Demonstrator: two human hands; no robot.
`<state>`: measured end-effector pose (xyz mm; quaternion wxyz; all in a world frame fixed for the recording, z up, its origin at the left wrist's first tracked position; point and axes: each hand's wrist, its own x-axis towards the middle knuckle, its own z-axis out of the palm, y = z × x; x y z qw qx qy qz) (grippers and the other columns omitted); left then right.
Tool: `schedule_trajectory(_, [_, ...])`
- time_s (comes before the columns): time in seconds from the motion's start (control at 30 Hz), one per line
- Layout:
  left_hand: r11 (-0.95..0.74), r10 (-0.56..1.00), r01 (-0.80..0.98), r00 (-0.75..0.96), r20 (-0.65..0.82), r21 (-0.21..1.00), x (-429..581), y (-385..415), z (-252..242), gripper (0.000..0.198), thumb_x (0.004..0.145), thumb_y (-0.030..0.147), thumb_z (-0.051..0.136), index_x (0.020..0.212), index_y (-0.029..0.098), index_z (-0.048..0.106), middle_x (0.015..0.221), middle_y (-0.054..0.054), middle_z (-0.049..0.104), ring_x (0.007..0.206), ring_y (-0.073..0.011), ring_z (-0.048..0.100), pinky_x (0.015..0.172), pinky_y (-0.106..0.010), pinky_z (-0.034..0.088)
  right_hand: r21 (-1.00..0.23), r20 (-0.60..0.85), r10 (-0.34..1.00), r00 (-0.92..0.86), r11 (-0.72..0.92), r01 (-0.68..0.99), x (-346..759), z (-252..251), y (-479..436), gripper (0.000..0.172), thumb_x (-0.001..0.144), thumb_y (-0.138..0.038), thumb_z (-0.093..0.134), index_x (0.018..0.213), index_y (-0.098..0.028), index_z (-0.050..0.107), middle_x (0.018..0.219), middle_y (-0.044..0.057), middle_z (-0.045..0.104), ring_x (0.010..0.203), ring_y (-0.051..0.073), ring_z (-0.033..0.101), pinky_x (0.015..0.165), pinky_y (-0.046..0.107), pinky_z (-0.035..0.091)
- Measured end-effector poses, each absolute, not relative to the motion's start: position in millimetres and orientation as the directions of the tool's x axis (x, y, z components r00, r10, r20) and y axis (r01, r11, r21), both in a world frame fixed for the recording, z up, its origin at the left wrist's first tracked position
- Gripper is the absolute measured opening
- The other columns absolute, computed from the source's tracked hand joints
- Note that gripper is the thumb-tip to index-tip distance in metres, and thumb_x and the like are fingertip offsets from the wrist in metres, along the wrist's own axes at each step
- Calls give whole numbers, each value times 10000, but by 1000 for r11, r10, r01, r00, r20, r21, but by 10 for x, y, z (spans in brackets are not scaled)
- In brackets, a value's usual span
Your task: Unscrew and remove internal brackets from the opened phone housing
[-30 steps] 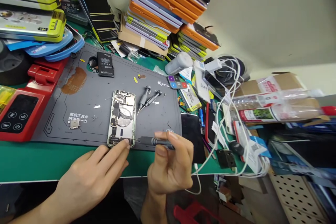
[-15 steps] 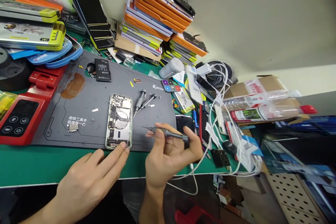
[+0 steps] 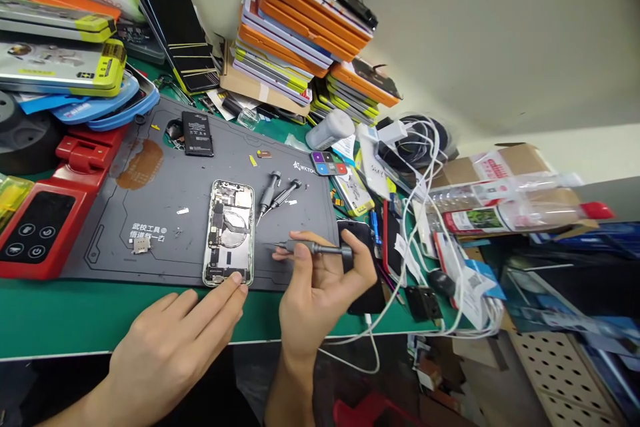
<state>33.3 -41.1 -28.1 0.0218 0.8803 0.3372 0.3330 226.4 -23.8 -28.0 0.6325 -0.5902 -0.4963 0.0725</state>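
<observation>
An opened smartphone [image 3: 229,230], its inner parts bare, lies on the grey work mat [image 3: 175,167]. My left hand [image 3: 175,337] rests its stretched-out fingertips on the phone's bottom end; the thumb is hidden. To the right of the phone, my right hand [image 3: 320,287] grips a dark screwdriver [image 3: 320,248] between thumb and fingers, its thin tip pointing left toward the phone but apart from it. Two more screwdrivers, one dark [image 3: 270,192] and one beside it [image 3: 287,191], lie just right of the phone. A small metal shield [image 3: 141,245] sits left of it.
A black phone battery [image 3: 197,134] lies at the mat's back. On the left stands a red device [image 3: 55,213] with a touch panel. Stacked orange cases [image 3: 300,20] rise behind. At the right are tangled white cables [image 3: 413,213], a dark phone [image 3: 357,280] and plastic bottles [image 3: 480,217].
My right hand has tilted the screwdriver closer to level, with its handle end shifted left. The left hand stays on the phone. The whole view has shifted slightly.
</observation>
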Motion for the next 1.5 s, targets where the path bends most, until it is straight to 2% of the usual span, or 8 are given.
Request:
schedule_trajectory(0.13, [-765, 616, 573, 518, 593, 294, 346, -396, -259, 305, 1058, 113, 654, 1356, 115, 718, 1413, -53, 754, 818, -149, 739, 683, -355, 548, -848, 529, 646, 550, 372, 379, 2264, -228, -322, 417, 1123, -199, 639, 1487, -308, 467, 1034, 24, 723, 717, 144, 691, 575, 231, 647])
schedule_trajectory(0.23, [-741, 648, 575, 478, 593, 347, 355, -382, -247, 270, 1112, 247, 630, 1342, 142, 725, 1355, -17, 783, 844, -142, 754, 710, -337, 561, -939, 341, 801, 492, 308, 150, 2199, -194, -430, 357, 1174, -296, 544, 1522, -308, 463, 921, -7, 676, 536, 115, 601, 432, 181, 539])
schedule_trajectory(0.3, [-734, 659, 574, 473, 585, 362, 356, -376, -246, 295, 1120, 314, 618, 1342, 151, 723, 1349, -7, 786, 884, -144, 767, 753, -329, 580, -971, 233, 872, 430, 236, 47, 2130, -190, -485, 353, 1184, -337, 530, 1526, -307, 450, 894, -22, 662, 479, 100, 559, 393, 164, 493])
schedule_trajectory(0.43, [-737, 657, 572, 485, 577, 360, 348, -377, -246, 266, 1105, 269, 642, 1327, 150, 727, 1359, -11, 781, 941, -152, 779, 799, -323, 598, -978, 178, 911, 371, 206, -36, 2039, -207, -511, 363, 1173, -336, 589, 1514, -314, 467, 925, -20, 675, 618, 119, 655, 471, 156, 549])
schedule_trajectory(0.6, [-750, 643, 568, 510, 571, 337, 346, -379, -230, 260, 1094, 181, 635, 1330, 115, 721, 1342, -57, 787, 919, -165, 768, 771, -332, 592, -978, 184, 916, 356, 207, -27, 2058, -214, -487, 381, 1171, -311, 586, 1533, -299, 469, 954, -2, 684, 750, 144, 712, 584, 194, 622])
schedule_trajectory(0.97, [-775, 623, 546, 577, 527, 318, 291, -365, -233, 296, 1114, 140, 580, 1393, 129, 677, 1463, -20, 725, 920, -168, 747, 748, -365, 574, -979, 199, 923, 330, 202, 25, 2067, -229, -493, 399, 1185, -325, 504, 1568, -304, 394, 951, -5, 666, 610, 132, 647, 552, 245, 647])
schedule_trajectory(1.23, [-776, 623, 541, 577, 528, 324, 300, -364, -214, 296, 1128, 143, 553, 1400, 132, 669, 1454, -8, 731, 874, -153, 734, 710, -368, 553, -980, 190, 933, 305, 199, 2, 2083, -246, -505, 402, 1188, -339, 506, 1573, -312, 393, 965, -1, 670, 610, 140, 664, 545, 257, 654])
schedule_trajectory(1.5, [-784, 613, 535, 590, 525, 314, 305, -348, -214, 290, 1121, 100, 532, 1363, 120, 690, 1458, -20, 727, 894, -162, 741, 699, -370, 540, -964, 177, 938, 298, 227, -139, 2071, -228, -498, 391, 1180, -288, 559, 1557, -344, 475, 987, -3, 693, 661, 141, 690, 562, 250, 669])
